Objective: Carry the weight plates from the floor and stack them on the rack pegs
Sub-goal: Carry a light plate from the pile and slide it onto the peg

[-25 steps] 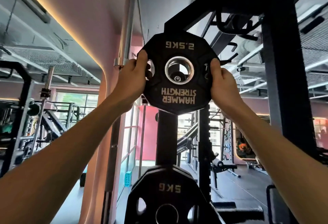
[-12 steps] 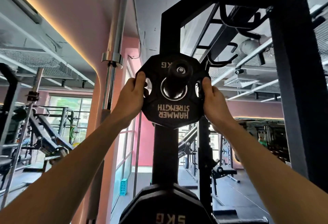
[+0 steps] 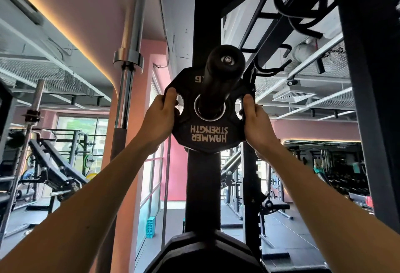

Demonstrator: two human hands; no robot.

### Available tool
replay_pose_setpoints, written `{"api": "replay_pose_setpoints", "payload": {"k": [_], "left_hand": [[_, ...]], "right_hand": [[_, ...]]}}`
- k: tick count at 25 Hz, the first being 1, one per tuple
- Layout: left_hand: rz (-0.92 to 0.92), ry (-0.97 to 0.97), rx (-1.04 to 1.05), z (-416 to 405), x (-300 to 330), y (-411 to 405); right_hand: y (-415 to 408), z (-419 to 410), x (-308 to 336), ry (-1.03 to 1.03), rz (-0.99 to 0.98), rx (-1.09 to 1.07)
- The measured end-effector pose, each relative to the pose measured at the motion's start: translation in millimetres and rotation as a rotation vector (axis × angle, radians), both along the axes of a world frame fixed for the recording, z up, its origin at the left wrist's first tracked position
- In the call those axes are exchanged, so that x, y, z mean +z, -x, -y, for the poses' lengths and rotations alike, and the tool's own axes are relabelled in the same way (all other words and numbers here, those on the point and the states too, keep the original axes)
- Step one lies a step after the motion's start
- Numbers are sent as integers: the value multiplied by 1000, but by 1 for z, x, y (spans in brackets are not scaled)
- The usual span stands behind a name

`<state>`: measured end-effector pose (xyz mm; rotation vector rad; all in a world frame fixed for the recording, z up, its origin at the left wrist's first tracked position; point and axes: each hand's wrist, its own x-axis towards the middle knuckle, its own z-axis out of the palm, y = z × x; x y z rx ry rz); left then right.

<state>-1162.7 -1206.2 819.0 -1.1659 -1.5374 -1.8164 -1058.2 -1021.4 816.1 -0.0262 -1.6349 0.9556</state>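
Both arms reach up high. The left hand [image 3: 159, 119] grips the left edge of a small black weight plate [image 3: 208, 131], and the right hand [image 3: 256, 121] grips its right edge, fingers curled tight around the rim by the side holes. The plate has white words on it, upside down, that read HAMMER STRENGTH. Its middle hole sits around a thick black peg [image 3: 218, 78] that sticks out toward us from the black rack post [image 3: 204, 24]. The round end of the peg pokes well past the plate and hides the top of the plate, so only part of the weight number shows.

Lower down on the same post, near the bottom edge, is the top of a bigger black plate [image 3: 207, 249].

Just left of the post, a shiny silver barbell [image 3: 127, 78] stands up tall beside a pink wall [image 3: 149, 99]. Far off on the left there are benches [image 3: 54, 171] and more racks by big windows. A small teal block [image 3: 150, 227] sits on the floor near the glass. On the right, a wide black upright [image 3: 372, 99] of the rack fills the side, with curved black hooks [image 3: 270, 65] up near the ceiling pipes. More gym machines stand far back on the right, too dim to make out.
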Motion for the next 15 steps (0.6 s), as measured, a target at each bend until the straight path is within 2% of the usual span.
{"api": "replay_pose_setpoints", "payload": {"k": [15], "left_hand": [[-3,12,30,-16,-3,22]], "right_hand": [[23,-16,-5,18,43,89]]}}
